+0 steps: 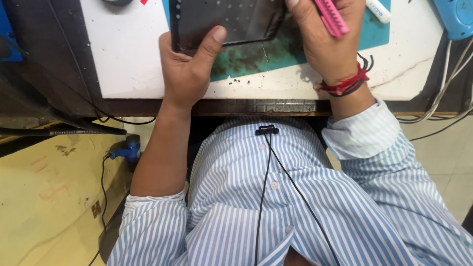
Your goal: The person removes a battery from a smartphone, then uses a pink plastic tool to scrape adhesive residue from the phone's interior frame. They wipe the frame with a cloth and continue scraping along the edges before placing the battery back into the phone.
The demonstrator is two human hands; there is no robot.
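My left hand grips the near left corner of a dark flat tablet-like panel, thumb pressed on its lower edge. The panel lies on a stained teal mat at the top of the view, partly cut off by the frame. My right hand rests at the panel's right side and holds a pink ridged tool that sticks up past the frame's top. Red and black threads circle my right wrist.
A white worktop with a dark front edge carries the mat. A white tube-like object lies at top right, next to a blue device with white and black cables trailing down. A blue-handled tool hangs at left under the worktop.
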